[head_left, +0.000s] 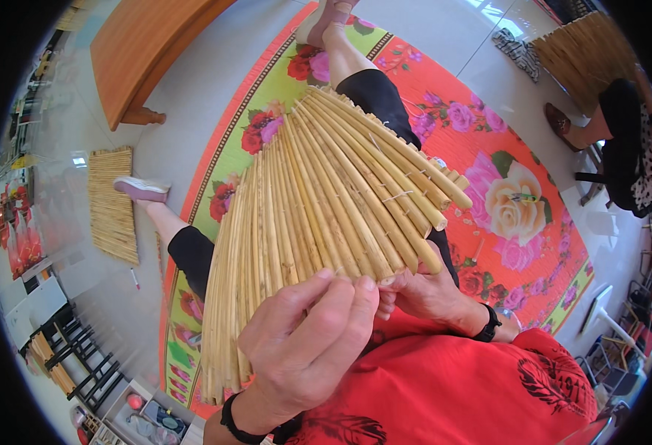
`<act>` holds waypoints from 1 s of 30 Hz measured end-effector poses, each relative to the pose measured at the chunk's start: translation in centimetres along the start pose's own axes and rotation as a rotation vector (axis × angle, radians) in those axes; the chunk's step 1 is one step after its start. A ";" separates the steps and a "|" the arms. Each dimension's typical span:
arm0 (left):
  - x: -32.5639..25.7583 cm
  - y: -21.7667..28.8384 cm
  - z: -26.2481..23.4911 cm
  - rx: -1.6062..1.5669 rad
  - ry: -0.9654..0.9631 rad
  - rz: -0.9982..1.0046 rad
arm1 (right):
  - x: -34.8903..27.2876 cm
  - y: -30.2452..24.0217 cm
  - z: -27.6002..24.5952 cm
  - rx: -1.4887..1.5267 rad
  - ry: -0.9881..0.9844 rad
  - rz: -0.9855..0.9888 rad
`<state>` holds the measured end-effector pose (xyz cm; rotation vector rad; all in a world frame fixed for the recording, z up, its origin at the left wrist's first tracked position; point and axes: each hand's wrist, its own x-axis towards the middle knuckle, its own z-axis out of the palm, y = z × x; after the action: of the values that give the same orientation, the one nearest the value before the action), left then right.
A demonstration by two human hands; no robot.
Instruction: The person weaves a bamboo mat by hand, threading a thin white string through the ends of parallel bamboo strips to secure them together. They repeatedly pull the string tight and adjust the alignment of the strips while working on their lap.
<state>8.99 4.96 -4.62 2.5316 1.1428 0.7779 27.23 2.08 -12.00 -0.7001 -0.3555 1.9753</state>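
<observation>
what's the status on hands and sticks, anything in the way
Left hand, right hand at near ends of sticks. Sticks fanned, white ties showing. Left hand covers some ends.

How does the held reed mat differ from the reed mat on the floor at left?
The held reed mat curves, its sticks fanned out; the floor reed mat lies flat. The left hand and right hand are at the held reed mat's edge, while no hand touches the floor reed mat. Both are rows of yellowish-brown sticks.
</observation>
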 end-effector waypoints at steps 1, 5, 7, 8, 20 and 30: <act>0.1 0.2 -0.3 -0.027 -0.022 -0.009 | 0.0 -0.1 0.0 -0.015 0.001 0.001; -0.2 0.0 0.1 0.034 0.023 0.004 | -0.2 -0.4 0.2 -0.038 0.029 0.047; -0.2 0.0 0.3 0.049 0.026 0.005 | -0.3 -1.0 0.5 -0.096 0.041 0.071; -0.2 0.0 0.4 0.056 0.027 0.006 | -0.4 -1.2 0.5 -0.126 0.047 0.083; -0.1 0.2 0.3 0.047 0.045 -0.009 | -0.6 -1.7 1.0 -0.201 0.002 0.108; -1.1 0.6 0.7 0.038 0.022 0.011 | -1.7 -1.2 1.5 -0.235 0.102 0.113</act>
<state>9.12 3.69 -5.30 2.5683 1.1627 0.7965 27.76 1.23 -9.66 -0.9859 -0.5006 2.0137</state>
